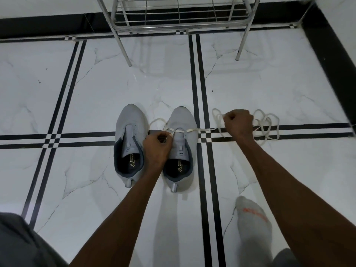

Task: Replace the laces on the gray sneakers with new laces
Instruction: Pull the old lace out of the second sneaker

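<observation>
Both gray sneakers sit side by side on the floor, holding only their dark insoles; the left shoe has bare eyelets. Over the right shoe, my left grip pinches a white lace running across its lowest eyelets. Just right of that shoe, my right grip clamps the lace's looped, tangled slack on the floor.

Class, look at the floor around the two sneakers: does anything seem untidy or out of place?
Yes. A white lace lies in a loose tangle on the floor to the right of the sneakers, partly under the right hand.
</observation>
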The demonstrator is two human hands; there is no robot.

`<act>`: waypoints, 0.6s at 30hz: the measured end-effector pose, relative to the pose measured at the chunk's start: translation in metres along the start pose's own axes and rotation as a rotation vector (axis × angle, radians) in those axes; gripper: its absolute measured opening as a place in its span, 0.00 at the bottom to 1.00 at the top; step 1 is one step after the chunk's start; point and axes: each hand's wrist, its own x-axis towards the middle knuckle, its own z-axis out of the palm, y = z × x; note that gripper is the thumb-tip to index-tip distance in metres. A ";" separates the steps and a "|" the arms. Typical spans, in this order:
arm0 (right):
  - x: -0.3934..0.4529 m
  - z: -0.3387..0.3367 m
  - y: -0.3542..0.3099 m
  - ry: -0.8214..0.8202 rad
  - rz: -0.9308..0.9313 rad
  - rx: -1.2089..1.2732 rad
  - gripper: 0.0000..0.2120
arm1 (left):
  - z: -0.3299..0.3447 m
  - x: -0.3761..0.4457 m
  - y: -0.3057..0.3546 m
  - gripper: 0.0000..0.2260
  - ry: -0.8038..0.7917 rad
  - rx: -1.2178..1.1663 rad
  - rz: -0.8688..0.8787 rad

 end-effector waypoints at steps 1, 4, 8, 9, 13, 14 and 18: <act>-0.008 0.003 -0.007 -0.029 -0.011 0.043 0.18 | 0.000 0.001 0.002 0.04 -0.004 -0.007 -0.009; -0.031 0.023 -0.025 -0.115 -0.057 0.111 0.27 | 0.001 0.000 0.007 0.06 -0.014 -0.016 -0.010; -0.063 0.044 -0.057 -0.379 -0.127 0.043 0.22 | 0.003 -0.002 0.009 0.11 -0.016 0.008 0.018; -0.066 0.048 -0.060 -0.382 -0.147 0.011 0.19 | 0.004 -0.002 0.010 0.10 -0.021 0.019 0.037; -0.056 0.047 -0.058 -0.376 -0.183 -0.066 0.06 | -0.002 0.000 0.004 0.06 -0.020 0.011 0.081; -0.052 0.045 -0.057 -0.394 -0.175 -0.055 0.06 | -0.005 0.002 0.001 0.06 -0.017 0.000 0.077; -0.053 0.035 -0.056 -0.419 -0.151 0.044 0.09 | 0.001 0.007 0.009 0.09 -0.038 0.163 0.220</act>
